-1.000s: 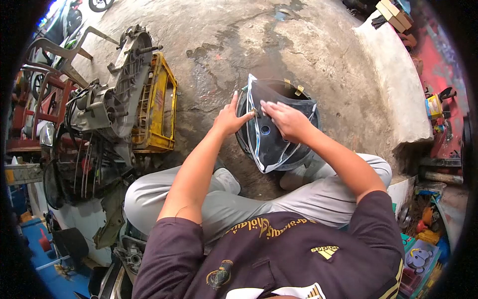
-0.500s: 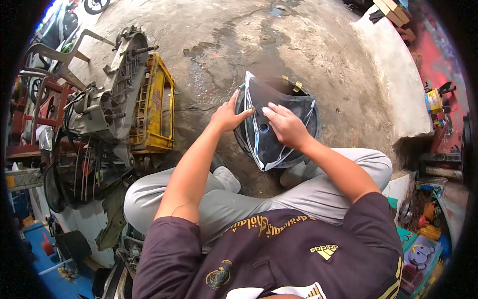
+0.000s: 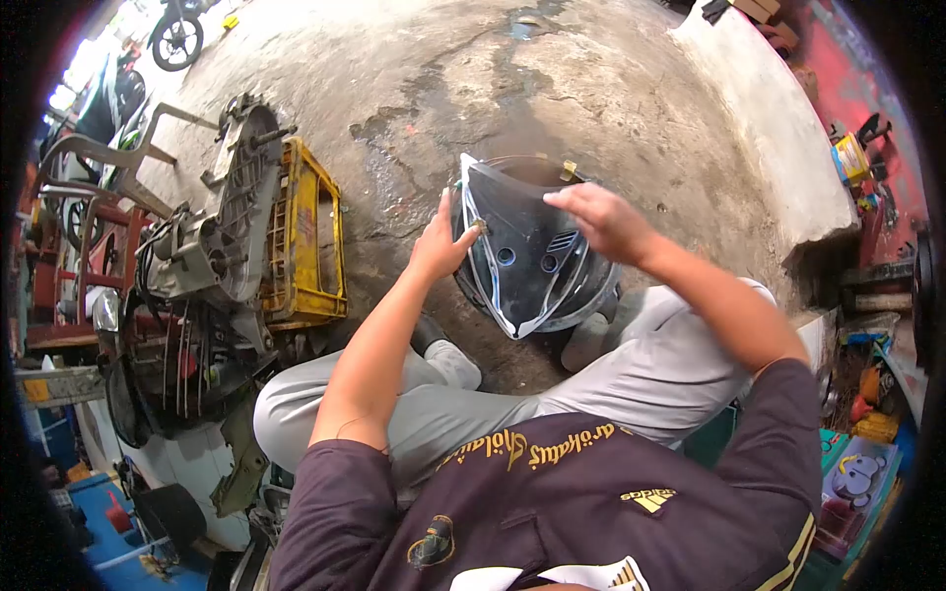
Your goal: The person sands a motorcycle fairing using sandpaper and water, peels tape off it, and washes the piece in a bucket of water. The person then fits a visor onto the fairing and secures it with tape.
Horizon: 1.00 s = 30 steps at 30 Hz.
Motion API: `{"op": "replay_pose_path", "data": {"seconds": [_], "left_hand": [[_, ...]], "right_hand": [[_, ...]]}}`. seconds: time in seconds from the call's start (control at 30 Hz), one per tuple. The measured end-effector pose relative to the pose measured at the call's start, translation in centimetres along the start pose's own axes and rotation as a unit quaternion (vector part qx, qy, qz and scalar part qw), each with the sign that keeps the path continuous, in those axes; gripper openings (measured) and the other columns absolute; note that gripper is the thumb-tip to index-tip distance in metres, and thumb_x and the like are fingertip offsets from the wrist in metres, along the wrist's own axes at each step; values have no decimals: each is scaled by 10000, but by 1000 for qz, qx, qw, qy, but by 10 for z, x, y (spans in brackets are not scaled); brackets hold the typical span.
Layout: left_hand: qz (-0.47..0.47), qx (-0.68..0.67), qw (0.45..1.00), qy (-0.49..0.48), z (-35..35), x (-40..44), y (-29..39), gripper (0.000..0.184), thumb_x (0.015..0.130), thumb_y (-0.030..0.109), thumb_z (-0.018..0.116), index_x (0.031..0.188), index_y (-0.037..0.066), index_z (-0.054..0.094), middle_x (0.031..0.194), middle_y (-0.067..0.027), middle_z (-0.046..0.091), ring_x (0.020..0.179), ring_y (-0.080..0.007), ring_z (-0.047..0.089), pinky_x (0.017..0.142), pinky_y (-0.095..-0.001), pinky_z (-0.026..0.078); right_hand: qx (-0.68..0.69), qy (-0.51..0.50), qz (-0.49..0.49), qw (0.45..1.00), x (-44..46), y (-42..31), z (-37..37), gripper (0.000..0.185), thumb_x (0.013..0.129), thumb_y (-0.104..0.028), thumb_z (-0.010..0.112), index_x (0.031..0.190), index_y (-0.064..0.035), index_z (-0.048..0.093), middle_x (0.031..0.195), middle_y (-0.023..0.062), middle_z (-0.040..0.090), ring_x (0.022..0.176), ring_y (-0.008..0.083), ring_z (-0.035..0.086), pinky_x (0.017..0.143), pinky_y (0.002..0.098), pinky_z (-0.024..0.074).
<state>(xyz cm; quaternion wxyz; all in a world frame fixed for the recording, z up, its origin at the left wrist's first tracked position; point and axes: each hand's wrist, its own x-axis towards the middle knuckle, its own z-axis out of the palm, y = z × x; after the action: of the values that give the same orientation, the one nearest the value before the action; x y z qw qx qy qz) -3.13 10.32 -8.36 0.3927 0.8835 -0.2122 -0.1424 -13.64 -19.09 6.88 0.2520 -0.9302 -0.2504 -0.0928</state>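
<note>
A dark, pointed panel with a pale rim, two round holes and a slotted patch lies over a round black tub between my feet. My left hand rests at the panel's left edge, thumb apart from the fingers. Over the upper right edge of the panel is my right hand, its fingers extended and pointing left; whether it touches the panel is unclear. Nothing shows in either hand.
A yellow crate stands on the left beside a metal engine casing. Behind these is a plastic chair. A low white ledge runs along the right. A purple box with a cartoon face lies at the lower right.
My right hand has moved to the right and away from the panel's middle, uncovering the slotted patch. My left hand stays at the left edge. The view has shifted slightly.
</note>
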Motion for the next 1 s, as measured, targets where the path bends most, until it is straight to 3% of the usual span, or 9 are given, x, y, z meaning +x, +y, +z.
{"op": "replay_pose_path", "data": {"seconds": [0.17,0.2,0.23,0.33,0.43,0.47,0.6,0.83,1.0], "left_hand": [[128,108,980,111,-7,-7,15,827,892,380,738,1601,197,354,1486,-234,494,1352,-424,499,1105,-523,409],[164,123,968,143,-9,-9,24,566,870,304,762,1408,248,597,1405,-183,541,1312,-385,511,1077,-524,410],[168,126,968,140,-11,-8,26,566,870,304,762,1408,248,597,1405,-183,541,1312,-385,511,1077,-524,410],[222,151,957,110,-17,-8,39,168,830,179,769,988,156,718,1325,-117,588,1274,-356,526,1053,-503,410],[227,155,958,77,-25,-4,48,162,820,162,775,966,129,711,1249,-89,632,1227,-336,553,1030,-478,422],[229,123,962,85,-26,1,54,137,821,138,778,932,90,713,1091,-83,689,1099,-321,615,992,-474,448],[157,50,980,114,-28,32,87,135,856,102,764,972,44,727,917,-112,732,899,-305,683,896,-433,520],[70,0,997,22,-17,121,139,287,842,127,778,1124,77,753,908,-114,736,874,-254,701,839,-393,550],[115,88,983,-109,1,177,140,355,853,149,780,1205,123,742,906,-101,725,889,-229,694,867,-375,535]], "right_hand": [[-55,-38,69,995,13,15,-82,546,845,135,585,1335,-100,635,1050,135,620,954,325,649,862,413,533],[-50,7,34,998,17,20,-91,558,823,158,558,1316,-90,644,961,131,597,877,312,629,829,409,520],[-48,11,38,998,19,23,-99,558,823,158,558,1316,-90,644,961,131,597,877,312,629,829,409,520],[-18,55,76,995,22,41,-101,543,814,165,541,1283,-77,669,888,106,617,808,251,622,772,364,513],[84,3,123,989,26,77,-89,509,829,137,569,1275,-81,684,886,85,639,776,191,612,753,349,513],[95,7,129,987,25,83,-84,509,829,137,569,1275,-81,684,886,85,639,776,191,612,753,349,513],[176,11,197,964,36,107,-72,458,842,31,660,1287,-76,684,942,76,675,817,147,627,781,325,526],[417,9,289,862,39,173,2,468,820,-23,730,1282,-28,653,1056,84,704,919,158,657,851,323,536],[399,28,368,840,33,200,51,512,725,-47,824,1220,-29,693,926,66,675,902,165,638,803,341,538]]}}
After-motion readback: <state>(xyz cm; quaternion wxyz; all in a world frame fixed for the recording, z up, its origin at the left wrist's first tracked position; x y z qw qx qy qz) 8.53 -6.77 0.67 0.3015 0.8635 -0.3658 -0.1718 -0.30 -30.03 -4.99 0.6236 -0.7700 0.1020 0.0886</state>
